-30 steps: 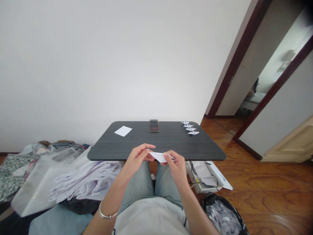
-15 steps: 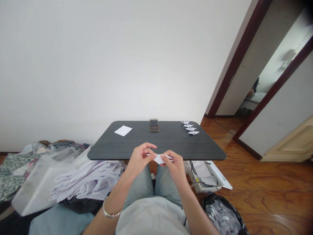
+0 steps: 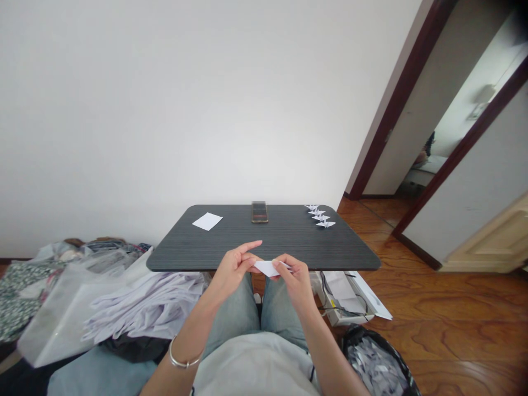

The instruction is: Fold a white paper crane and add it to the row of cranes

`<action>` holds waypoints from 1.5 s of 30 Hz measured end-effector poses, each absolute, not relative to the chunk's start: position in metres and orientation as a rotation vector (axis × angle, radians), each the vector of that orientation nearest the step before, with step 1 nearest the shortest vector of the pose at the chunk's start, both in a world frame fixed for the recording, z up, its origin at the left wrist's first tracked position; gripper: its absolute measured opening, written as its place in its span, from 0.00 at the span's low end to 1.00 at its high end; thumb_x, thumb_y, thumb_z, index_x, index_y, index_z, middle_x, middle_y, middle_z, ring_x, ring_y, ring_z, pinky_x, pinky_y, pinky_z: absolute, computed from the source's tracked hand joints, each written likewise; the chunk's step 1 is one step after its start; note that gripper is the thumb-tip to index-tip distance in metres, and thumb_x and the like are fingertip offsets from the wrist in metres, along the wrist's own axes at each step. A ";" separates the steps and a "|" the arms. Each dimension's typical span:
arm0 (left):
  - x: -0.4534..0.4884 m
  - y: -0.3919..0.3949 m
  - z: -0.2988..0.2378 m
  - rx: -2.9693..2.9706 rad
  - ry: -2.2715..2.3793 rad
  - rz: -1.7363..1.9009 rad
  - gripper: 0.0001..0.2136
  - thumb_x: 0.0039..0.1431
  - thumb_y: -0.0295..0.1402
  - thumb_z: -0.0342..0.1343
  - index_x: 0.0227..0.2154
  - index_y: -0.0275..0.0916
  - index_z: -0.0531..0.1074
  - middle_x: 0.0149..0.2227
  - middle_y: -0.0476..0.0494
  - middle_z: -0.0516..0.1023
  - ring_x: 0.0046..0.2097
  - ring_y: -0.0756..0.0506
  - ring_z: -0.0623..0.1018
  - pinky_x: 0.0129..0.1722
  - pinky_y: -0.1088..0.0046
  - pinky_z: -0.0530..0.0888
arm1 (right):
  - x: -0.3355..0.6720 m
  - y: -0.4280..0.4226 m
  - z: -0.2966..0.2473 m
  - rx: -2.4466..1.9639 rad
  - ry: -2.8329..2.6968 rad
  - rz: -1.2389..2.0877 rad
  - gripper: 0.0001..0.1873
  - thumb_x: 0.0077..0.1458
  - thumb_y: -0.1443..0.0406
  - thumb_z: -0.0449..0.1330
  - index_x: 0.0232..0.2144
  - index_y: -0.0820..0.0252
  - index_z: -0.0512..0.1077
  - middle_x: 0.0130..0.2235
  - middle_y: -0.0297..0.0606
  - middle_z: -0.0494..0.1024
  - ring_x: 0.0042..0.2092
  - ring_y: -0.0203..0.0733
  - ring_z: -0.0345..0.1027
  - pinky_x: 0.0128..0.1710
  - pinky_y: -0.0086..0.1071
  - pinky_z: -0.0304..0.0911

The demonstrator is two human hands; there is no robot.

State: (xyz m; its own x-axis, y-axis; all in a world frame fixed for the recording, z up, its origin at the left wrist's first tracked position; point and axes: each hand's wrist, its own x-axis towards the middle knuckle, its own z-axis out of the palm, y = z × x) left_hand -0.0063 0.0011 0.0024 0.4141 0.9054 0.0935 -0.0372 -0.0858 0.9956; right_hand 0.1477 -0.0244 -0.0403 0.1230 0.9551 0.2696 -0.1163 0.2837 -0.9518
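Note:
A small folded piece of white paper (image 3: 267, 268) is held between my hands at the near edge of the dark table (image 3: 231, 236). My left hand (image 3: 236, 268) pinches its left corner between thumb and fingers, with the index finger stretched out above. On the other side, my right hand (image 3: 294, 275) grips the paper with the thumb on top and the fingers behind. Several white folded paper cranes (image 3: 325, 224) stand in a row at the table's right. A flat white sheet of paper (image 3: 207, 221) lies at the left.
At the table's back middle lies a phone (image 3: 259, 212). Folded clothes (image 3: 148, 302) and plastic bags are heaped to the left. Below right are a white box (image 3: 346, 302) with cables and a black bag (image 3: 375, 363) of paper scraps. A white wall stands behind.
My left thumb and fingers have shifted slightly left along the paper, baring more of its left part, and the left index finger has straightened. My right hand keeps its grip.

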 end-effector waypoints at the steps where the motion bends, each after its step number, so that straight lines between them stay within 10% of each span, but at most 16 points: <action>1: -0.008 0.002 0.002 1.446 0.807 0.950 0.25 0.51 0.35 0.56 0.52 0.31 0.62 0.31 0.41 0.79 0.35 0.46 0.77 0.36 0.71 0.71 | 0.148 -0.024 -0.040 -0.960 -1.165 0.981 0.12 0.49 0.59 0.58 0.20 0.62 0.70 0.19 0.31 0.69 0.22 0.35 0.62 0.23 0.26 0.59; 20: 0.002 0.006 -0.006 1.415 0.854 0.988 0.21 0.44 0.29 0.61 0.42 0.33 0.65 0.25 0.48 0.76 0.28 0.50 0.75 0.31 0.75 0.69 | 0.144 -0.024 -0.040 -1.002 -1.276 0.902 0.14 0.49 0.59 0.56 0.18 0.60 0.64 0.17 0.28 0.63 0.21 0.32 0.55 0.21 0.25 0.54; 39: -0.024 0.004 0.002 1.447 0.699 0.880 0.16 0.53 0.31 0.55 0.46 0.36 0.68 0.48 0.35 0.74 0.45 0.44 0.75 0.45 0.69 0.68 | 0.149 -0.019 -0.044 -0.959 -1.195 0.966 0.13 0.50 0.60 0.57 0.19 0.61 0.67 0.17 0.29 0.66 0.21 0.32 0.58 0.21 0.25 0.54; 45: -0.021 0.007 -0.012 1.560 0.744 0.822 0.11 0.45 0.30 0.62 0.35 0.34 0.76 0.36 0.40 0.80 0.38 0.44 0.77 0.41 0.69 0.71 | 0.149 -0.019 -0.045 -0.897 -1.144 1.079 0.13 0.49 0.60 0.59 0.19 0.62 0.67 0.17 0.29 0.67 0.19 0.30 0.60 0.20 0.24 0.56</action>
State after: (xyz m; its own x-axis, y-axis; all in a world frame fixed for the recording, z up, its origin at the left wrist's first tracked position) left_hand -0.0210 0.0069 -0.0117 0.5514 0.8280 0.1022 0.0191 -0.1350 0.9907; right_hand 0.1495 -0.0193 -0.0450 0.0664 0.9664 0.2483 -0.1919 0.2566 -0.9473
